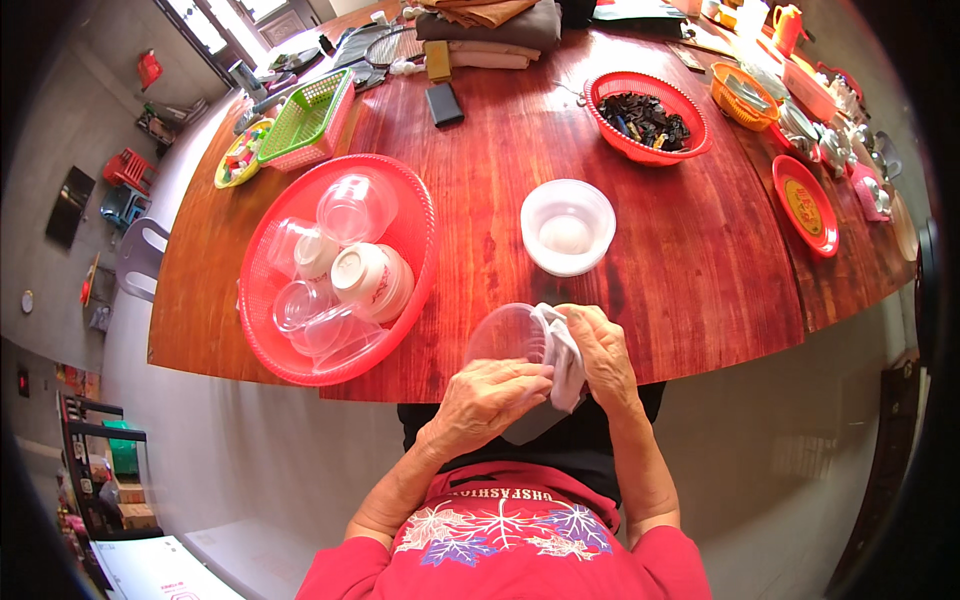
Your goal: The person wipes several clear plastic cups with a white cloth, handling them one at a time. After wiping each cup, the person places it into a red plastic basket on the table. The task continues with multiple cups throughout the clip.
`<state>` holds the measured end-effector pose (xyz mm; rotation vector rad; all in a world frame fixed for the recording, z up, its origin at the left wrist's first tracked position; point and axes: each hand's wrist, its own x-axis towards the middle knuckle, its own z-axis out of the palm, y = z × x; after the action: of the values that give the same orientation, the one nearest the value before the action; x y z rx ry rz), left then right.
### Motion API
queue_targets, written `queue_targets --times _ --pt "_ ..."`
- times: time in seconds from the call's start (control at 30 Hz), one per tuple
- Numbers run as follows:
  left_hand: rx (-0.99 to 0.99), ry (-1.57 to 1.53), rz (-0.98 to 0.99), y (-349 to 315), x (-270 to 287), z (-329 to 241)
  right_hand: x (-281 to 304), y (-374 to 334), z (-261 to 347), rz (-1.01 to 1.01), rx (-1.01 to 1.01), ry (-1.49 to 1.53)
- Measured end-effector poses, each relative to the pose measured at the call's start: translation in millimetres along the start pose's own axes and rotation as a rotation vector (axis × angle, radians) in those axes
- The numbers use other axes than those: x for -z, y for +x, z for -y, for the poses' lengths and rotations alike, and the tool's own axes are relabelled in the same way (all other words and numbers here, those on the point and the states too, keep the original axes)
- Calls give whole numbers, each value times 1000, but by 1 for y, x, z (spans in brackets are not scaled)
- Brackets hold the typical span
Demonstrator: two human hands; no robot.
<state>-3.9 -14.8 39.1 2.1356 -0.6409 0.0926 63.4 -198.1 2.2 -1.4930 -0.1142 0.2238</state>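
Observation:
Just off the near table edge, my left hand (pixel 490 400) grips a clear plastic bowl (pixel 498 336), tilted on its side. My right hand (pixel 603 352) is closed on a whitish cloth (pixel 567 378), pressed against the bowl's right rim. The fingertips of both hands nearly meet there, partly hidden by the cloth. Straight beyond my hands stands a white bowl (pixel 567 262), possibly a stack. To the left, a round red plastic basket (pixel 427 235) holds clear plastic bowls and cups (pixel 350 208) and white cups or bowls with red print (pixel 362 272).
On the glossy wooden table (pixel 500 120), a red basket of dark small items (pixel 640 120) sits far right. A green and pink basket (pixel 308 115) stands far left. A dark wallet-like object (pixel 444 104) lies near folded cloths (pixel 490 50). A red tray (pixel 805 205) is at right.

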Motion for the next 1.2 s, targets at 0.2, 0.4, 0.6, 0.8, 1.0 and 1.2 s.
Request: queue_targets --times 0.2,0.4,0.6,0.8,1.0,1.2 --pt "-165 559 -2 9 -4 1 -4 -19 -7 -3 -7 -193" --pt "2 -35 -421 5 -3 -1 -8 -20 -6 -76 -80 100" --pt "248 -1191 -403 -11 -31 16 -26 -20 -16 -122 28 -91" --pt "273 -1493 -444 -14 -22 35 -28 -29 -9 31 -157 126" --pt "418 -1313 -410 -20 -11 41 0 -27 11 -219 57 524" --pt "488 -1469 -256 -15 -29 35 -34 -11 40 -228 500 391"
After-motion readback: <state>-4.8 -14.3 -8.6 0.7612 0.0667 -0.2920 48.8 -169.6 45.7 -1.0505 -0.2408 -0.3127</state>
